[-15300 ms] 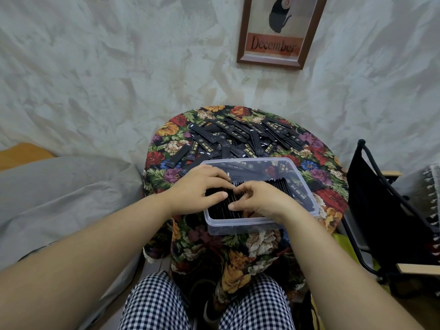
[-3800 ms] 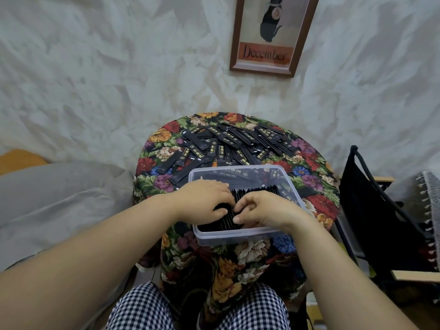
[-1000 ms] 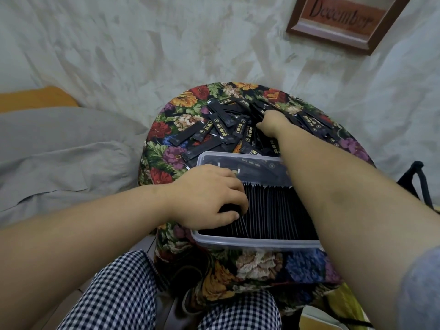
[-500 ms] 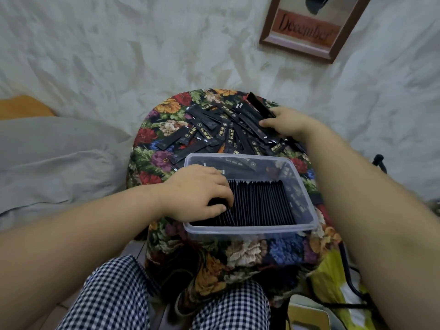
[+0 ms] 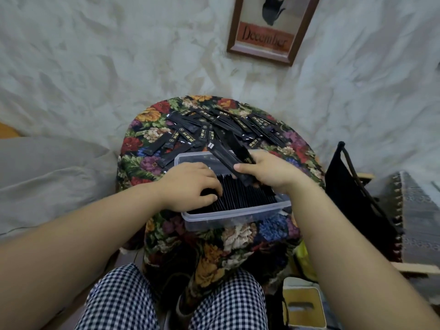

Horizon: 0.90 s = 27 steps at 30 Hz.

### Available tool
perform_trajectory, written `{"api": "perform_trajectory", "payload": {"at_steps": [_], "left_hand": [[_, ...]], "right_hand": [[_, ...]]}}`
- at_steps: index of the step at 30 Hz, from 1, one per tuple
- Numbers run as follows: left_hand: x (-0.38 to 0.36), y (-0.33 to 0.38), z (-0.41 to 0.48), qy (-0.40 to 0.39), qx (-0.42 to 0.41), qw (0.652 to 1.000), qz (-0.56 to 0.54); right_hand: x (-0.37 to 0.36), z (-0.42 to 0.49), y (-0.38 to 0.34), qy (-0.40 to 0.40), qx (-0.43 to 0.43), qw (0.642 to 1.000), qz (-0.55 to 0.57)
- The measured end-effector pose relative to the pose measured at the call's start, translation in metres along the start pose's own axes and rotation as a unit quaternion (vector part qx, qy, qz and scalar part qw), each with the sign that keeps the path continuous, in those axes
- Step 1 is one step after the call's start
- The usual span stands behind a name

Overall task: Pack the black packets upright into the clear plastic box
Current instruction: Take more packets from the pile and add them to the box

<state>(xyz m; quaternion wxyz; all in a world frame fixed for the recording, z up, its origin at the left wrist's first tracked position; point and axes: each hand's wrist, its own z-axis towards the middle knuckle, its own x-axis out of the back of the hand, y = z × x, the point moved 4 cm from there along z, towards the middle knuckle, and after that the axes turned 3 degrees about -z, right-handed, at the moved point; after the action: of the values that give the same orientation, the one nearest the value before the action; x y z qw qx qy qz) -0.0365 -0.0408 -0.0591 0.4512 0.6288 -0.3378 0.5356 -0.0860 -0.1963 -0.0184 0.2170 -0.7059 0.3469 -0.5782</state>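
Step in hand: insertion. My right hand (image 5: 270, 173) grips a tilted bundle of black packets (image 5: 226, 158) over the clear plastic box (image 5: 238, 211), toward its 12 o'clock wall. My left hand (image 5: 190, 184) rests bent-fingered on the packed row (image 5: 250, 196) at 9 o'clock; whether it grips any I cannot tell. Next: turn the bundle upright and lower it beside the left fingers.

A home room: framed December print (image 5: 269, 27) on the wall (image 5: 119, 55) beyond the right hand (image 5: 269, 172), floral tablecloth (image 5: 238, 236) beneath it, grey bedding (image 5: 47, 175) left of the left hand (image 5: 190, 184).
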Motion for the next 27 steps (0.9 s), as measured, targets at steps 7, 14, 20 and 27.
{"api": "perform_trajectory", "payload": {"at_steps": [7, 14, 20, 27], "left_hand": [[0.003, 0.002, 0.000, -0.006, 0.001, 1.000, 0.014], [0.004, 0.002, -0.001, 0.017, 0.007, 1.000, 0.007], [0.005, 0.003, -0.003, 0.022, 0.020, 1.000, 0.002], [0.005, 0.006, -0.001, 0.006, 0.006, 1.000, 0.029]], "right_hand": [[-0.025, -0.008, 0.014, 0.003, -0.060, 0.998, -0.022], [-0.034, -0.011, 0.008, -0.031, -0.067, 0.992, -0.104], [-0.033, -0.015, 0.014, -0.026, -0.069, 0.995, -0.070], [-0.034, -0.010, 0.025, -0.009, -0.059, 0.998, 0.010]]}}
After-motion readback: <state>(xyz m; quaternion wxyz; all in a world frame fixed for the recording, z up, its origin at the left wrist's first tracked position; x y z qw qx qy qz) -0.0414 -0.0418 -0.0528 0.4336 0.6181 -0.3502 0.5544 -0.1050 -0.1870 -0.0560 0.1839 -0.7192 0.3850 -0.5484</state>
